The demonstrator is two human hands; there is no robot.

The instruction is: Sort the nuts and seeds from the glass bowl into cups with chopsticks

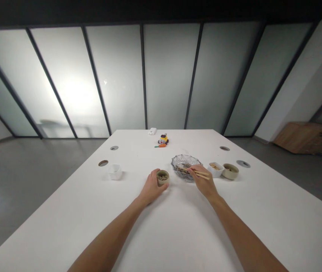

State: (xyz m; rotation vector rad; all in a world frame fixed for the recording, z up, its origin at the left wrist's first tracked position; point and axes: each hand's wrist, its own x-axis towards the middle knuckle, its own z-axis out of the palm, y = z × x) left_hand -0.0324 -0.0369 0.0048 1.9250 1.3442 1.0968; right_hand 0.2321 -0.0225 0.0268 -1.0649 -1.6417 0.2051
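My left hand (153, 187) is wrapped round a small beige bowl (164, 182), which stands on the white table with brownish pieces, perhaps seeds, inside. A pair of wooden chopsticks (202, 175) is gripped in my right hand (204, 183). Their tips reach into a clear glass bowl (182, 158) that holds a heap of similar dark pieces. Whether the tips pinch a piece is too small to tell. Just right of that hand are a white bowl (218, 173) with light tan pieces and another beige bowl (232, 175) with some contents.
A white square bowl (115, 172) stands at the left. Farther back on the table (155, 226) lie a yellow toy vehicle (164, 139), an orange carrot-shaped item (162, 146) and a white object (152, 131). Round cable holes (103, 163) pierce both sides of the tabletop.
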